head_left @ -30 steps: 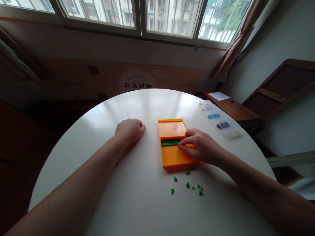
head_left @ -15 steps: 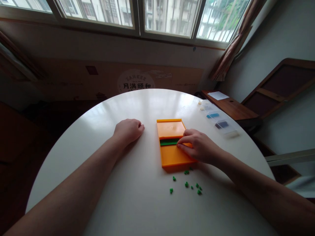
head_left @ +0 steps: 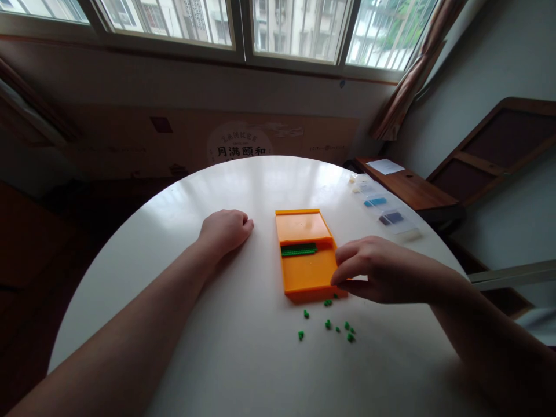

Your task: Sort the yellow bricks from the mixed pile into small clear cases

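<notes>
An orange plastic tray [head_left: 308, 281] with a raised, glossy upper section lies on the white round table. Small green pieces form a row [head_left: 299, 249] in its recess, toward the left side. Over the tray's lower right edge hovers my right hand [head_left: 369, 269], thumb and fingers slightly parted, with nothing visible between them. My left hand [head_left: 225, 229] rests on the table left of the tray, curled into a loose fist with no object showing. Loose green pieces, such as one piece [head_left: 328, 324] and another piece [head_left: 301, 335], are scattered in front of the tray.
A clear plastic organizer [head_left: 408, 234] with blue and dark contents sits near the table's right rim. Beyond it stands a wooden desk [head_left: 417, 191] bearing a paper sheet [head_left: 386, 167]. A printed cardboard panel [head_left: 182, 133] leans beneath the windows.
My right hand has moved from the green row toward the tray's lower right edge, uncovering the row's right end. My left hand stays in place.
</notes>
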A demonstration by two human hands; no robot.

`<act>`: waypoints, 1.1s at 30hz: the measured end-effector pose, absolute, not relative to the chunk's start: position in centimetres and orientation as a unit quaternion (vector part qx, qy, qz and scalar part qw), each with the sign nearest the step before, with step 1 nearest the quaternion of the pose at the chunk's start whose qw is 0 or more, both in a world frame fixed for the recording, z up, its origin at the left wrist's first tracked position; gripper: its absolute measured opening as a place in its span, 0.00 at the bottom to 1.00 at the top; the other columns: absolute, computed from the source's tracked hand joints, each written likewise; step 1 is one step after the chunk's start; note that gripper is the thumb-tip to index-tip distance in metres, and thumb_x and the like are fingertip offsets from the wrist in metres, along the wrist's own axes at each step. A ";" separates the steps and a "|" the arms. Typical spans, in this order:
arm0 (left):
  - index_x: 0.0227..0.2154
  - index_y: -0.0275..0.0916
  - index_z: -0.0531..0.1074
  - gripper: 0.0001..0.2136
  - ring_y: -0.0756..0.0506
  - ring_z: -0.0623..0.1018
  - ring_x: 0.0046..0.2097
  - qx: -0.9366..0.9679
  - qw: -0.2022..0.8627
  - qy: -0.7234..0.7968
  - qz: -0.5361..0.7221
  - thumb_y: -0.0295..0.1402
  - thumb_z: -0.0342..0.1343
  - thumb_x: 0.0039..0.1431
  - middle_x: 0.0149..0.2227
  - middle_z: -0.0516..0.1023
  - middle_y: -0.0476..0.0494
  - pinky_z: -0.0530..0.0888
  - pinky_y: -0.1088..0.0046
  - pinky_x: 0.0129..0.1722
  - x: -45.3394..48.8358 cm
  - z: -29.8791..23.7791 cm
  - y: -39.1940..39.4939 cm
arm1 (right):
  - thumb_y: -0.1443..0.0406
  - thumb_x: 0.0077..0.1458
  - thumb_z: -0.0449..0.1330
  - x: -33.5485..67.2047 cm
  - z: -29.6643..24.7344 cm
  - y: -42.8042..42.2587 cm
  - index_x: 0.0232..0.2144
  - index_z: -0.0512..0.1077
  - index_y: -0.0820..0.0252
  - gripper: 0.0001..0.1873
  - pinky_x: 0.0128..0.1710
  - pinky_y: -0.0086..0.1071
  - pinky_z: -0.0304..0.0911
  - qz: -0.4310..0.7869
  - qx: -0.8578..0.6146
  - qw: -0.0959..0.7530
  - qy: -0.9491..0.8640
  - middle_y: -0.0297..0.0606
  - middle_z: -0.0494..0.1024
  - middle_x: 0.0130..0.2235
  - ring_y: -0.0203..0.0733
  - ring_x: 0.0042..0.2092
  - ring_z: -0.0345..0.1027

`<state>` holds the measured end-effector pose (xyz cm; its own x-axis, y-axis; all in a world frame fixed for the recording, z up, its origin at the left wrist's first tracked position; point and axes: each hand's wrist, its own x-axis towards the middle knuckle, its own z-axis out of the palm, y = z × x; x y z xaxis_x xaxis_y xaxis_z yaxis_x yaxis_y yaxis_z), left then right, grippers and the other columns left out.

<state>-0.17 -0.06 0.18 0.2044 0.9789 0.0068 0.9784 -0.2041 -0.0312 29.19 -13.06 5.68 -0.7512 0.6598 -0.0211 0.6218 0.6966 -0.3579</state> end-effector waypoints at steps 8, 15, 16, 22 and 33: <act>0.29 0.44 0.78 0.19 0.41 0.78 0.38 -0.775 0.017 -0.632 0.004 0.46 0.43 0.59 0.35 0.83 0.44 0.67 0.70 0.31 -0.3 -0.1 0.1 | 0.69 0.56 0.59 28.8 6.3 -14.4 0.32 0.79 0.50 0.10 0.33 0.29 0.56 0.178 -0.381 -0.031 -0.907 0.29 0.79 0.32 0.34 0.32 0.70; 0.28 0.44 0.77 0.19 0.40 0.78 0.37 -0.779 0.023 -0.627 -0.005 0.46 0.43 0.59 0.35 0.82 0.43 0.65 0.68 0.28 -0.3 -0.1 0.1 | 0.66 0.58 0.56 28.6 5.8 -14.7 0.29 0.78 0.53 0.11 0.30 0.31 0.53 0.155 -0.396 -0.056 -0.903 0.32 0.79 0.31 0.37 0.31 0.69; 0.28 0.44 0.77 0.19 0.40 0.78 0.37 -0.779 0.022 -0.627 -0.005 0.46 0.43 0.59 0.35 0.82 0.43 0.65 0.69 0.28 -0.3 -0.1 0.1 | 0.66 0.58 0.56 28.4 5.8 -14.8 0.28 0.78 0.53 0.11 0.30 0.31 0.53 0.150 -0.401 -0.059 -0.902 0.32 0.79 0.30 0.37 0.30 0.69; 0.28 0.45 0.77 0.19 0.40 0.78 0.37 -0.776 0.018 -0.631 -0.001 0.46 0.43 0.59 0.36 0.83 0.44 0.65 0.70 0.29 -0.3 0.0 0.1 | 0.67 0.56 0.57 26.9 5.5 -14.8 0.24 0.76 0.58 0.11 0.27 0.31 0.50 0.130 -0.440 -0.077 -0.885 0.34 0.78 0.27 0.36 0.27 0.67; 0.29 0.45 0.78 0.20 0.39 0.78 0.39 -0.774 0.020 -0.633 0.014 0.46 0.42 0.59 0.36 0.83 0.43 0.68 0.68 0.31 -0.1 0.3 -0.1 | 0.71 0.53 0.57 26.4 5.5 -15.3 0.22 0.74 0.59 0.11 0.25 0.31 0.49 0.105 -0.463 -0.085 -0.876 0.37 0.77 0.26 0.37 0.25 0.67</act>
